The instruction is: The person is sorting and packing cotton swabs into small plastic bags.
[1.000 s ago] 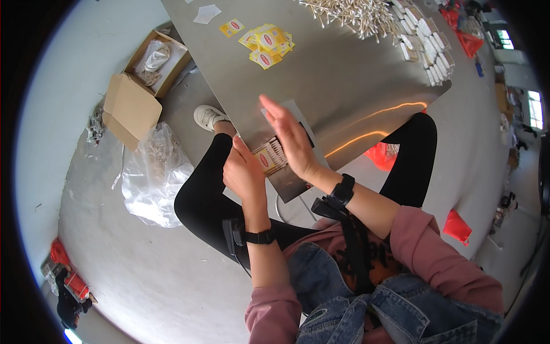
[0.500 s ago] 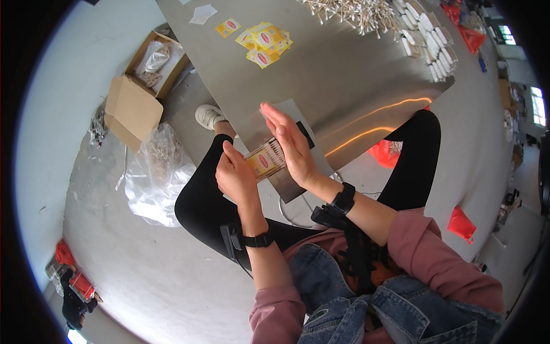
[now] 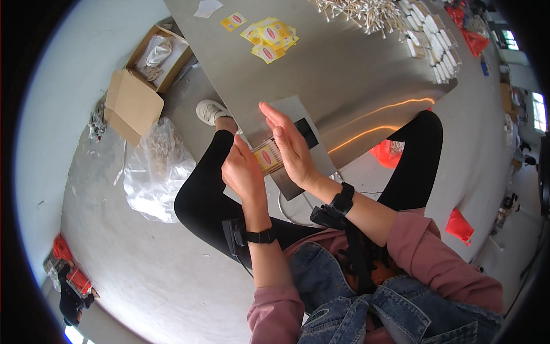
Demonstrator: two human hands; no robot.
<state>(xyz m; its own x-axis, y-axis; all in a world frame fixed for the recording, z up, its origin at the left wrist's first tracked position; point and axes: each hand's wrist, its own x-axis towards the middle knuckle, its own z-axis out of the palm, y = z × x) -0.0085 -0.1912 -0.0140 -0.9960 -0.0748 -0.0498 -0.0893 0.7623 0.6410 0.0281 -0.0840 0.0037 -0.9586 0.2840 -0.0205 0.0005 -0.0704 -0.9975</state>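
Observation:
My left hand [image 3: 243, 172] grips a small flat pack of cotton swabs [image 3: 267, 158] with a yellow label card on its face. The swab tips point toward my right hand [image 3: 292, 150], which is held upright with its fingers stretched out. Its palm lies against or very close to the tips; actual contact I cannot tell. Below both hands are a flat grey plate with a dark panel [image 3: 306, 133] at the table's near edge. Part of the pack is hidden behind my left fingers.
On the metal table [image 3: 344, 74] lie a pile of yellow label cards [image 3: 271, 38], loose cotton swabs [image 3: 364, 14] and stacked white swab bundles [image 3: 432, 43]. An open cardboard box [image 3: 134, 106] and a clear plastic bag [image 3: 152, 183] stand on the floor at left.
My left hand and the pack have shifted slightly right, closer to my right palm. The right hand has hardly moved, and the whole view has shifted a little.

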